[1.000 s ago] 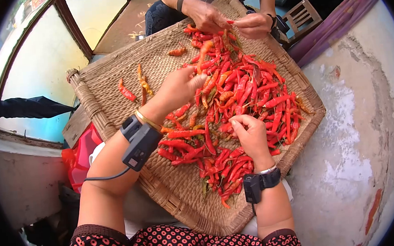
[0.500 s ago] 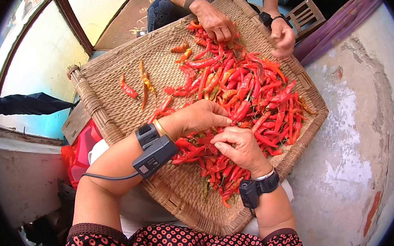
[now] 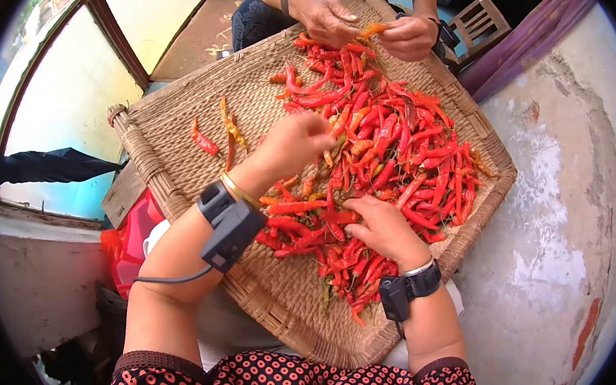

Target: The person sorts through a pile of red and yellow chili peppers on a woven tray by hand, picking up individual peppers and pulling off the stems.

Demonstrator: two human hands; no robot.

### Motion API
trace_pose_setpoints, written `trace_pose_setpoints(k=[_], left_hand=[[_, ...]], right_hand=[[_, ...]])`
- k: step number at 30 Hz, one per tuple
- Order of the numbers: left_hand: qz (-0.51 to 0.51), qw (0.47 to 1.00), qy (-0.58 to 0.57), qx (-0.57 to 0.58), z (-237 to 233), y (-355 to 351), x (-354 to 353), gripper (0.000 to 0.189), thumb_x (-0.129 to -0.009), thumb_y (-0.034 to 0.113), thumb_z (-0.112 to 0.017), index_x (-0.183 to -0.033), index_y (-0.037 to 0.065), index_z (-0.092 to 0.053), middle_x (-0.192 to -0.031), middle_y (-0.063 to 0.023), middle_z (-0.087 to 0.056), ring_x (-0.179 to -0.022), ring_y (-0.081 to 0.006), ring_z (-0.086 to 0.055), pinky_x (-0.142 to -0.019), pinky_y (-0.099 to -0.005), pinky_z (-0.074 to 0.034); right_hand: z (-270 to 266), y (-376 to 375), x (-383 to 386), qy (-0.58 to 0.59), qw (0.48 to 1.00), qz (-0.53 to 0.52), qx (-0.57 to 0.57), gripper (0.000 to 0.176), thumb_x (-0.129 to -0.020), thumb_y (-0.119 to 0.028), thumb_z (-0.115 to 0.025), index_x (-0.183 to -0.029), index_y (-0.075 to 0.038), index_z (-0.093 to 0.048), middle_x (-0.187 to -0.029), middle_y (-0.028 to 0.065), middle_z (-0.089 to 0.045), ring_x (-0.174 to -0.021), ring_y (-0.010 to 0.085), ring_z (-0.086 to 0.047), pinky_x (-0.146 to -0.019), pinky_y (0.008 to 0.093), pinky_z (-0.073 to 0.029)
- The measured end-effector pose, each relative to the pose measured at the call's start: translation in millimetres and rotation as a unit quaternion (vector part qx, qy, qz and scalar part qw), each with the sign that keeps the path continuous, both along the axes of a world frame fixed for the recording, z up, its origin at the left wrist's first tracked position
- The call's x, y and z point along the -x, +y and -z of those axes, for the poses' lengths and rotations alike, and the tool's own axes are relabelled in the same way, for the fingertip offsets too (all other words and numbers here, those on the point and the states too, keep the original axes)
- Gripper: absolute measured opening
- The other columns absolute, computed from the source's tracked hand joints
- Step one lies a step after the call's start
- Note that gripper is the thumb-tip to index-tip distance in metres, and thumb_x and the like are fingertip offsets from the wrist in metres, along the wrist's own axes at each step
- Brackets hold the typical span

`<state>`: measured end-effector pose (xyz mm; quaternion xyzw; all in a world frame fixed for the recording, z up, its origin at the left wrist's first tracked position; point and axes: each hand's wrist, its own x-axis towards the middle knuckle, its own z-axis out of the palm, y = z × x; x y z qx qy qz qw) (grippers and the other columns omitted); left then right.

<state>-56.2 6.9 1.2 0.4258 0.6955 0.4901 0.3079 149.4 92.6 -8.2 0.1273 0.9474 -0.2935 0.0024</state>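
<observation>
Red chili peppers [image 3: 383, 136], with a few orange and yellow ones among them, lie heaped on a woven tray [image 3: 185, 188]. Over the pile's left side is my left hand [image 3: 297, 144], fingers curled inward; whatever they may hold is hidden by the hand. Lower down, my right hand [image 3: 383, 228] rests at the pile with a red chili pepper [image 3: 335, 217] between thumb and forefinger. Both of my wrists wear black strapped devices.
Across the tray, another person's hands [image 3: 331, 23] hold an orange chili pepper [image 3: 373, 30]. A few separate peppers [image 3: 204, 140] lie on the tray's left. A dark umbrella [image 3: 52, 164] and a red plastic object [image 3: 138, 242] are at left; a worn wall [image 3: 533, 196] is at right.
My hands have come apart: the left moved up and away, the right slightly down onto the pile. The other person's hands have come together with an orange pepper between them.
</observation>
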Motion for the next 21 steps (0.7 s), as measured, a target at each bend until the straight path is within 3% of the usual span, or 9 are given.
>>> trace_pose_setpoints(k=[1, 2, 4, 8, 11, 14, 16, 19, 21], left_hand=[[0.078, 0.987, 0.143, 0.012, 0.9, -5.2, -3.5, 0.017, -0.074, 0.014, -0.061, -0.087, 0.004, -0.062, -0.066, -0.0088, -0.058, -0.062, -0.0159, -0.058, -0.058, -0.0317, -0.046], [0.080, 0.986, 0.143, 0.013, -1.0, -10.8, -9.9, 0.017, -0.074, 0.014, -0.061, -0.087, 0.004, -0.062, -0.066, -0.0088, -0.058, -0.062, -0.0159, -0.058, -0.058, -0.0317, -0.046], [0.193, 0.878, 0.392, 0.195, -2.9, -21.4, -23.1, 0.019, -0.070, 0.020, -0.062, -0.082, 0.006, -0.063, -0.069, -0.0135, -0.059, -0.064, -0.0248, -0.060, -0.060, -0.0365, -0.047], [0.250, 0.835, 0.430, 0.233, -4.2, -32.3, -26.6, 0.021, -0.069, 0.025, -0.062, -0.081, 0.008, -0.063, -0.071, -0.0132, -0.061, -0.066, -0.0293, -0.059, -0.061, -0.0390, -0.047], [0.313, 0.823, 0.404, 0.248, -2.7, -29.3, -29.2, 0.024, -0.069, 0.027, -0.062, -0.084, 0.008, -0.064, -0.068, -0.0137, -0.060, -0.066, -0.0292, -0.060, -0.062, -0.0395, -0.047], [0.375, 0.878, 0.268, 0.130, -7.1, -23.9, -34.2, 0.024, -0.073, 0.029, -0.061, -0.085, 0.008, -0.064, -0.068, -0.0137, -0.060, -0.065, -0.0312, -0.058, -0.061, -0.0383, -0.047], [0.276, 0.951, 0.126, 0.065, -11.0, -20.9, -38.3, 0.023, -0.078, 0.027, -0.060, -0.084, 0.005, -0.064, -0.068, -0.0117, -0.061, -0.063, -0.0273, -0.059, -0.059, -0.0343, -0.046], [0.197, 0.979, 0.031, -0.029, 5.8, -14.4, -40.7, 0.020, -0.081, 0.023, -0.059, -0.084, 0.004, -0.063, -0.067, -0.0068, -0.062, -0.058, -0.0167, -0.057, -0.056, -0.0294, -0.045], [0.167, 0.986, -0.020, 0.014, -3.1, -14.4, -32.8, 0.018, -0.081, 0.021, -0.059, -0.085, 0.004, -0.063, -0.066, -0.0041, -0.061, -0.057, -0.0119, -0.055, -0.054, -0.0268, -0.045]], right_hand=[[5.0, -1.9, -1.5, -0.003, 1.000, -0.001, 0.006, 0.033, -0.070, -0.014, -0.063, -0.100, -0.004, -0.054, -0.088, 0.0155, -0.055, -0.085, 0.0330, -0.054, -0.073, 0.0403, -0.044], [7.6, -2.9, -0.6, -0.002, 1.000, 0.000, 0.007, 0.033, -0.070, -0.014, -0.063, -0.100, -0.004, -0.054, -0.088, 0.0155, -0.055, -0.085, 0.0330, -0.054, -0.073, 0.0403, -0.044], [10.6, -4.4, 0.8, -0.025, 0.999, -0.007, -0.024, 0.033, -0.069, -0.015, -0.064, -0.098, -0.004, -0.054, -0.089, 0.0151, -0.055, -0.085, 0.0327, -0.054, -0.072, 0.0409, -0.043], [11.0, -5.3, 2.9, -0.077, 0.995, -0.023, -0.067, 0.027, -0.069, -0.017, -0.064, -0.091, -0.004, -0.056, -0.082, 0.0146, -0.056, -0.081, 0.0328, -0.055, -0.069, 0.0423, -0.044], [1.3, -6.3, 6.8, -0.030, 0.999, 0.006, -0.029, 0.019, -0.070, -0.018, -0.063, -0.082, -0.003, -0.057, -0.070, 0.0139, -0.057, -0.069, 0.0315, -0.056, -0.062, 0.0403, -0.044], [-15.8, -8.3, 7.9, -0.011, 0.985, 0.107, 0.133, 0.016, -0.072, -0.017, -0.061, -0.076, -0.002, -0.057, -0.060, 0.0133, -0.054, -0.056, 0.0279, -0.055, -0.055, 0.0363, -0.042], [-14.9, -5.9, 6.2, 0.004, 0.981, 0.127, 0.148, 0.018, -0.075, -0.018, -0.060, -0.078, -0.001, -0.057, -0.058, 0.0120, -0.054, -0.051, 0.0215, -0.053, -0.050, 0.0325, -0.040], [-13.0, -12.0, 6.6, 0.021, 0.962, 0.112, 0.248, 0.021, -0.079, -0.020, -0.058, -0.081, 0.000, -0.058, -0.057, 0.0104, -0.054, -0.049, 0.0176, -0.053, -0.049, 0.0316, -0.041], [-17.6, -13.1, 7.8, 0.016, 0.956, 0.143, 0.256, 0.022, -0.080, -0.021, -0.056, -0.082, 0.001, -0.058, -0.058, 0.0100, -0.054, -0.048, 0.0166, -0.053, -0.048, 0.0313, -0.041]])
